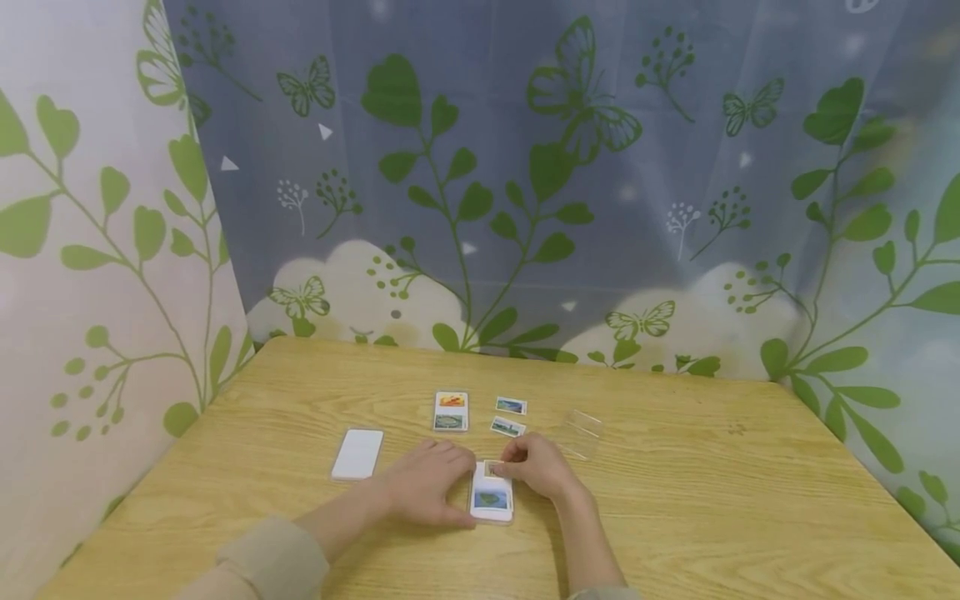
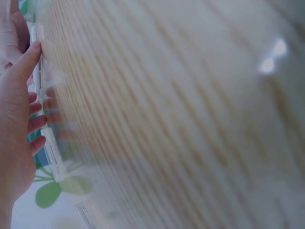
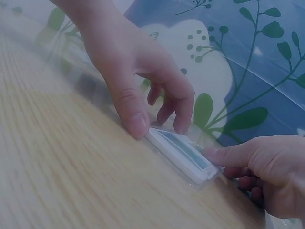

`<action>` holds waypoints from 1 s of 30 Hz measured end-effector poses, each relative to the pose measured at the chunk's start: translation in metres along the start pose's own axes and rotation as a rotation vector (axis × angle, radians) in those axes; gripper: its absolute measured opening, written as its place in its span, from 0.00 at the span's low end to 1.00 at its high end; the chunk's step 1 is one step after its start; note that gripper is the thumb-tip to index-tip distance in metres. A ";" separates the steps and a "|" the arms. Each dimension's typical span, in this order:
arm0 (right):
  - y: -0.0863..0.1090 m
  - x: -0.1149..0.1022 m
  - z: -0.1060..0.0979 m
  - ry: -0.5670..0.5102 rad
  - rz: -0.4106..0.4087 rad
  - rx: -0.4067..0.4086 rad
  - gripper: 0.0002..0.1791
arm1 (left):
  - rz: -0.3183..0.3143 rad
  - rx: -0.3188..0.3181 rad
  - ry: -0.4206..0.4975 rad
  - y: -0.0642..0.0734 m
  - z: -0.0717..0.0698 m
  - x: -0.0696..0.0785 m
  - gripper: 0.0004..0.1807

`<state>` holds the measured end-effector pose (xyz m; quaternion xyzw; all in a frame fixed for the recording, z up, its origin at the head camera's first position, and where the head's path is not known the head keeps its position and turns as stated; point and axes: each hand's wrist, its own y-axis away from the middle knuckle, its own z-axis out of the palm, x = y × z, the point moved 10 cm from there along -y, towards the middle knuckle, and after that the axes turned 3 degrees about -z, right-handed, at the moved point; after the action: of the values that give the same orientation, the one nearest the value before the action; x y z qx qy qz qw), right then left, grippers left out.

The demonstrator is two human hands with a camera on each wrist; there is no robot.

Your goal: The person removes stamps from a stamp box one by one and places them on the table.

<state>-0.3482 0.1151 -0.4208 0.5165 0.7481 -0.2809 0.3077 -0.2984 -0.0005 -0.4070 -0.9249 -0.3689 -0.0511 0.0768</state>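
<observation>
A white card in a clear sleeve [image 1: 492,515] lies on the table, with a blue picture of a green island [image 1: 491,499] on its near half. My left hand [image 1: 429,483] holds this card at its left side, thumb at the near corner and fingers by the far end. Between thumb and fingertips, my right hand [image 1: 546,467] pinches a small stamp-like picture [image 1: 492,469] over the card's far half. That picture is partly covered by the thumb. In the right wrist view both hands meet at the sleeved card [image 3: 178,155].
To the left lies a blank white card [image 1: 358,454]. Farther back is another sleeved card [image 1: 451,412] bearing two pictures. Beside it lie two loose stamp-like pictures, one blue [image 1: 512,406] and one greenish [image 1: 507,427]. A clear plastic sheet [image 1: 581,435] rests farther right. Patterned curtains surround the table [image 1: 712,467].
</observation>
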 end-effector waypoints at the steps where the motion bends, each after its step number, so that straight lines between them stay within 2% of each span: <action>1: 0.000 0.000 0.000 -0.004 -0.004 0.007 0.08 | 0.001 0.001 -0.001 0.000 0.000 0.000 0.36; 8: -0.003 0.003 -0.002 -0.059 -0.001 0.040 0.03 | -0.011 -0.011 -0.006 0.000 0.001 -0.003 0.37; 13: -0.005 0.010 -0.006 -0.188 0.037 0.029 0.04 | -0.018 -0.021 -0.013 -0.001 0.001 -0.004 0.38; 17: -0.007 0.015 -0.016 -0.262 0.068 0.067 0.05 | -0.018 -0.013 -0.017 -0.001 0.000 -0.003 0.37; 22: -0.009 0.019 -0.025 -0.228 0.086 0.133 0.04 | -0.020 -0.014 -0.011 0.000 0.000 -0.002 0.36; 30: -0.017 0.018 -0.019 -0.151 0.107 0.128 0.05 | -0.021 -0.018 -0.017 -0.001 0.001 -0.002 0.37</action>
<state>-0.3725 0.1341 -0.4203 0.5515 0.6747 -0.3494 0.3443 -0.3003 -0.0007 -0.4085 -0.9221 -0.3785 -0.0475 0.0651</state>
